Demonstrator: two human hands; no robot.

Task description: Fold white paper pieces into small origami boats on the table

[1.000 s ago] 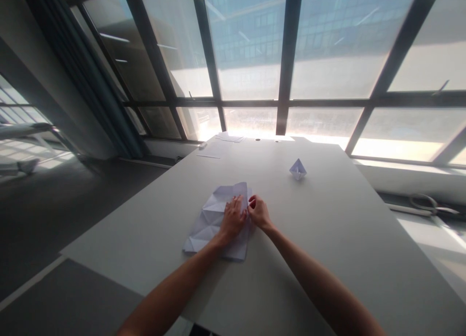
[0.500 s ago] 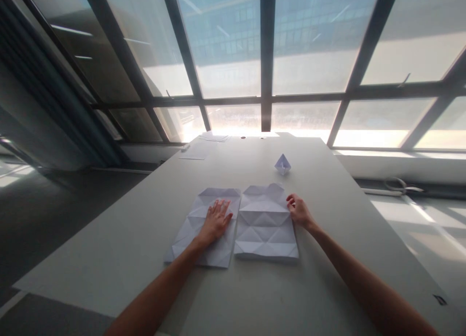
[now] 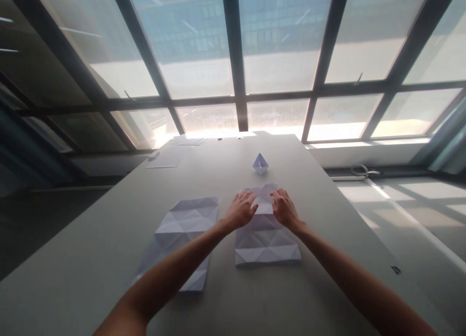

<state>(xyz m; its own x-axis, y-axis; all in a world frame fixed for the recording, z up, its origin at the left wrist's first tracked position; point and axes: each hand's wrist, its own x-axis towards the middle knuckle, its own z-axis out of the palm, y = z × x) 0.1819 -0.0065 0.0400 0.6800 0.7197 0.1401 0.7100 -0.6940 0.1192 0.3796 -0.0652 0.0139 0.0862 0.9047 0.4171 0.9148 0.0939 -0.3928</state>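
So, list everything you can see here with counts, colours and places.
creased papers: two, white, side by side on the table
folded paper shape: one, pale violet, beyond the hands
flat papers: several, white, table's far left
small object: one, pale, unclear, table's far-left edge
dark mark: one, black, near table's right edge
table: one, white, centre
window panes: many, dark-framed, far wall
curtains: two, blue-green, far left and right
coil: one, pale, beyond table's right edge
floor: one, grey, both sides
left grip, right grip: one each, bare, at the right-hand creased paper
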